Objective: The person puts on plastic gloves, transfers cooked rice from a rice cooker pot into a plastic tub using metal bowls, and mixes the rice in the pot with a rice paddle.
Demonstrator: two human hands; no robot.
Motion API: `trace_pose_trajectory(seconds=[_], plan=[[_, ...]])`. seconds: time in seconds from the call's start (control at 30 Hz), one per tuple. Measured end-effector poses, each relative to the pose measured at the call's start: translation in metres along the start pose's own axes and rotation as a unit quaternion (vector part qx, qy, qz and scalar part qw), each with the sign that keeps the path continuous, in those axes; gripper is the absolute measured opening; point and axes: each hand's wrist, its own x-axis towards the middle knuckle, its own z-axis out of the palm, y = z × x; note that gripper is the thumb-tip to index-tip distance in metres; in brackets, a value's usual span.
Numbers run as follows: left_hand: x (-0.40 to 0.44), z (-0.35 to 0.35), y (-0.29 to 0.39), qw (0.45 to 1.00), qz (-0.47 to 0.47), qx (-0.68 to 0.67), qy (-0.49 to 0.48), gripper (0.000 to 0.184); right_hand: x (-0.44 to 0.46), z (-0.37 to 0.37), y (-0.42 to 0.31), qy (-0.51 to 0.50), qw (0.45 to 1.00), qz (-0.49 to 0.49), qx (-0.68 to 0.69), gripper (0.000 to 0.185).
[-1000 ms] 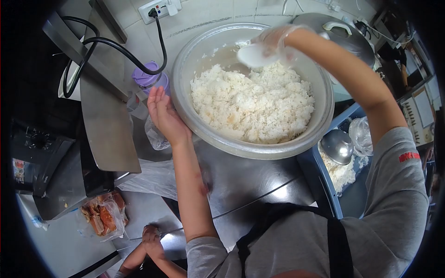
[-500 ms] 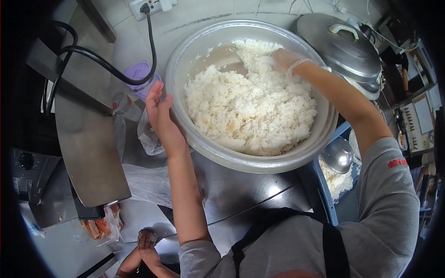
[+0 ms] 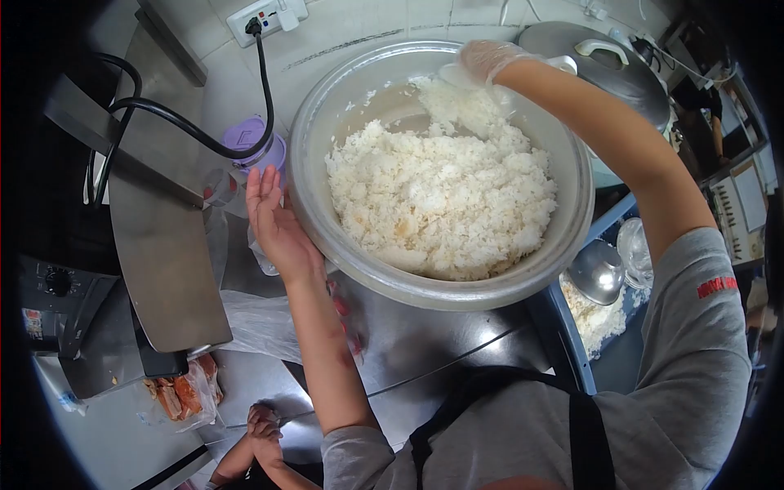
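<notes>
A large round metal pot holds a heap of white rice, with some of its inner wall showing at the upper left. My right hand, in a clear plastic glove, is over the pot's far rim and grips a white paddle, whose blade is blurred against the rice. My left hand is bare, its fingers apart, beside the pot's left rim, and holds nothing. Behind its fingertips stands a purple-lidded container.
A blue tub with rice and a metal bowl lies to the right, near a large lid. Bagged meat, a metal panel and a black cable are left. Another person's hands show below.
My right hand has lifted from the rice to the far rim with the white paddle. My left hand has slid slightly down along the pot's left side.
</notes>
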Motion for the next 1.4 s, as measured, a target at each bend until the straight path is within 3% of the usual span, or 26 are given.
trace_pose_trajectory(seconds=[0.07, 0.17, 0.3, 0.37, 0.5, 0.57, 0.67, 0.77, 0.9, 0.97, 1.1, 1.17, 1.3, 1.37, 1.4], plan=[[-0.001, 0.001, 0.001, 1.0, -0.006, 0.0, -0.016, 0.055, 0.026, 0.019, 0.021, 0.068, 0.982, -0.065, -0.165, 0.03], [-0.002, -0.001, 0.001, 1.0, -0.011, -0.015, -0.011, 0.053, 0.04, 0.034, 0.013, 0.045, 0.968, -0.086, -0.232, 0.025], [-0.001, -0.007, 0.001, 0.999, -0.005, -0.039, -0.011, 0.052, 0.073, 0.058, 0.034, 0.024, 0.964, -0.139, -0.225, 0.022], [-0.003, -0.002, 0.0, 1.0, 0.001, -0.027, -0.008, 0.05, 0.078, 0.07, 0.044, 0.018, 0.952, -0.215, -0.219, 0.022], [-0.005, 0.008, -0.002, 0.999, 0.012, 0.027, -0.015, 0.045, 0.076, 0.087, 0.046, -0.007, 0.954, -0.199, -0.224, 0.021], [-0.006, 0.008, -0.003, 0.998, 0.021, 0.06, -0.014, 0.041, 0.055, 0.093, 0.045, 0.083, 0.974, -0.183, -0.109, 0.018], [-0.006, 0.009, -0.005, 0.993, 0.036, 0.108, -0.025, 0.039, 0.032, 0.095, 0.035, 0.025, 0.99, -0.131, -0.044, 0.018], [-0.006, 0.011, -0.003, 0.992, 0.035, 0.122, -0.025, 0.037, 0.024, 0.123, 0.034, 0.036, 0.983, -0.181, 0.018, 0.02], [-0.004, 0.013, -0.005, 0.991, 0.042, 0.126, -0.027, 0.037, -0.044, 0.088, -0.008, 0.011, 0.976, -0.207, -0.072, 0.021], [-0.001, 0.01, -0.007, 0.991, 0.052, 0.12, -0.021, 0.035, -0.064, 0.077, -0.014, 0.067, 0.935, -0.323, -0.132, 0.02], [-0.002, 0.012, -0.007, 0.994, 0.039, 0.101, -0.017, 0.034, -0.096, 0.064, -0.035, 0.038, 0.952, -0.277, -0.127, 0.023], [-0.003, 0.013, -0.006, 0.995, 0.04, 0.089, -0.014, 0.034, -0.112, 0.062, -0.038, 0.076, 0.946, -0.312, -0.04, 0.024], [-0.004, 0.009, -0.006, 0.992, 0.06, 0.112, -0.018, 0.034, -0.125, 0.039, -0.042, 0.083, 0.914, -0.395, -0.038, 0.022], [-0.004, 0.008, -0.007, 0.992, 0.059, 0.11, -0.008, 0.034, -0.111, 0.008, -0.033, -0.068, 0.932, -0.344, 0.085, 0.022], [-0.004, 0.008, -0.007, 0.992, 0.058, 0.111, -0.009, 0.034, -0.099, -0.003, -0.029, -0.064, 0.946, -0.312, 0.063, 0.024]])
